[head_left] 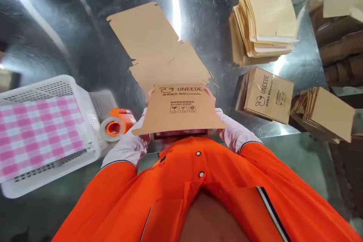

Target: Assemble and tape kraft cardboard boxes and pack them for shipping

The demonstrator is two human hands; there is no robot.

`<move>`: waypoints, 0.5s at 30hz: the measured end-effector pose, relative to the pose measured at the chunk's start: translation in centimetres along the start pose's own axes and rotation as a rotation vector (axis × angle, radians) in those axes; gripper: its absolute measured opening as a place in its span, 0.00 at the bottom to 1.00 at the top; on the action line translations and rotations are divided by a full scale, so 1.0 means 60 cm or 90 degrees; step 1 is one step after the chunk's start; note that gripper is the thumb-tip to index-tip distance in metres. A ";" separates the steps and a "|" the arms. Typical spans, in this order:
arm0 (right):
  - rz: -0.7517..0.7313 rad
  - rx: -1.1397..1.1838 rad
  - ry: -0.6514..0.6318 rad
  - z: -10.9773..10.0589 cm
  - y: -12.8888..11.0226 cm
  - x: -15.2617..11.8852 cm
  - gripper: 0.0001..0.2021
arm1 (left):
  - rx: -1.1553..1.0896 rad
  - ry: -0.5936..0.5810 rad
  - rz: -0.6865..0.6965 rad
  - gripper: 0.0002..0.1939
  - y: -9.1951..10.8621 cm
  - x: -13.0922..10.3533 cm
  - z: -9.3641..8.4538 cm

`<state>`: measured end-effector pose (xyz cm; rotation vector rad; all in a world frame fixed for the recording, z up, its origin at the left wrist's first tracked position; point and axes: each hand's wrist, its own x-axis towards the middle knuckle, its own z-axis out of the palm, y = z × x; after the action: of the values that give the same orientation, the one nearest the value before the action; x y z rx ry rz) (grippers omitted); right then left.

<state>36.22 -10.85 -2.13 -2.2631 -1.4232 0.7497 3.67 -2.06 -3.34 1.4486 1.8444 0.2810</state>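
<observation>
A printed cardboard box is right in front of my body, its lid flap raised and covering most of it. Beneath the flap's near edge shows a strip of pink checkered material inside the box. My left hand grips the box's left side and my right hand its right side. Only some fingers show at the far corners; the flap hides the rest. Just beyond the box, a flat unfolded cardboard blank lies on the metal table.
At left, a white plastic basket holds pink checkered material. An orange tape dispenser stands beside it. To the right are a stack of padded envelopes, a closed printed box and a stack of cardboard pieces.
</observation>
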 end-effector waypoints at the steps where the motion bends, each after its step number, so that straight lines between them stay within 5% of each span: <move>1: -0.004 -0.022 -0.002 -0.001 0.005 -0.006 0.28 | 0.015 -0.007 0.014 0.22 -0.005 0.002 0.000; 8: -0.209 -0.283 -0.156 -0.030 0.033 -0.015 0.39 | 0.170 -0.013 0.100 0.31 -0.052 -0.012 -0.009; 12: -0.246 -0.183 -0.211 -0.060 0.046 -0.011 0.36 | 0.369 -0.122 0.291 0.38 -0.074 -0.005 -0.049; 15: -0.195 -0.074 -0.213 -0.076 0.053 -0.023 0.30 | 0.348 -0.178 0.352 0.36 -0.074 -0.007 -0.082</move>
<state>40.77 -13.53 0.03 -1.9947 -1.9566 0.9964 -2.88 -2.57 -2.36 2.2401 1.3143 -0.1783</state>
